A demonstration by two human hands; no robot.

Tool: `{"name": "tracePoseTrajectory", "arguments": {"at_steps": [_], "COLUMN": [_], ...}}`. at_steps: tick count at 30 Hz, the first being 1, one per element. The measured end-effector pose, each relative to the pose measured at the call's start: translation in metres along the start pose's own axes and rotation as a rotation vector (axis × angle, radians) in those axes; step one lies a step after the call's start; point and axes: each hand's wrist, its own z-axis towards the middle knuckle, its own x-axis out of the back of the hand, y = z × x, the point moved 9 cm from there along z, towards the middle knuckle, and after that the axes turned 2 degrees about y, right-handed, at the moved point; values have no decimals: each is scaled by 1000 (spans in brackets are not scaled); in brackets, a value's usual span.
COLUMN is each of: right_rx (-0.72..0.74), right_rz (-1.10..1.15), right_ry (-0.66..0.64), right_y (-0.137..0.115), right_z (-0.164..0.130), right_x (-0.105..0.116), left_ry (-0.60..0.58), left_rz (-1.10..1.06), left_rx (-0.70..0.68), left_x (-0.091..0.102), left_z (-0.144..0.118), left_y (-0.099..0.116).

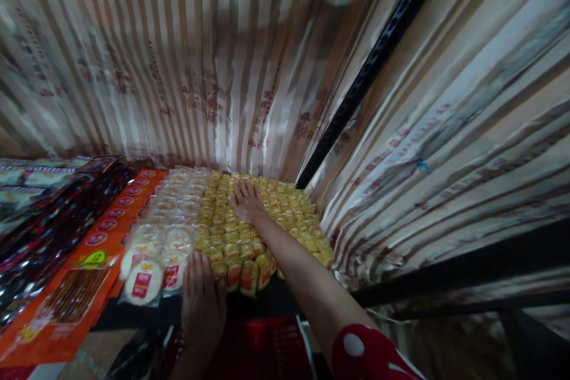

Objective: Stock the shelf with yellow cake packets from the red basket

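Rows of small yellow-wrapped snacks (249, 249) stand packed side by side on a dark shelf. My right hand (247, 202) lies flat on top of them toward the back, fingers spread and the arm reaching across the rows. At the front edge, my left hand (202, 297) rests with its fingers stretched upward, against the front-left corner of the yellow snacks. Close to its left are round white crackers in clear wrappers (143, 279), lined up in two columns. Neither hand grips a snack.
Left of the crackers lie orange snack packets (75, 291) and dark shiny packets (57, 219). Striped plastic sheeting (200, 71) hangs behind and to the right. A black metal post (365, 77) rises at the back right corner. A red box (253, 350) sits below the shelf.
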Motion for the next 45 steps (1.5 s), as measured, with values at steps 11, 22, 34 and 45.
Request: {"name": "tracePoseTrajectory", "arguments": {"at_steps": [11, 22, 34, 45], "right_rx": [149, 413, 329, 353], "right_rz": [277, 177, -22, -13], "right_ry": [468, 669, 614, 584], "right_y": [-17, -67, -85, -85], "right_z": [-86, -240, -206, -204], "right_x": [67, 31, 17, 8], "left_ry": [-64, -1, -11, 20], "left_rz": [-4, -178, -304, -350], "left_rx": [27, 168, 385, 360], "left_x": [0, 14, 19, 6], "left_z": [-1, -6, -10, 7], "left_y": [-4, -23, -52, -56]}}
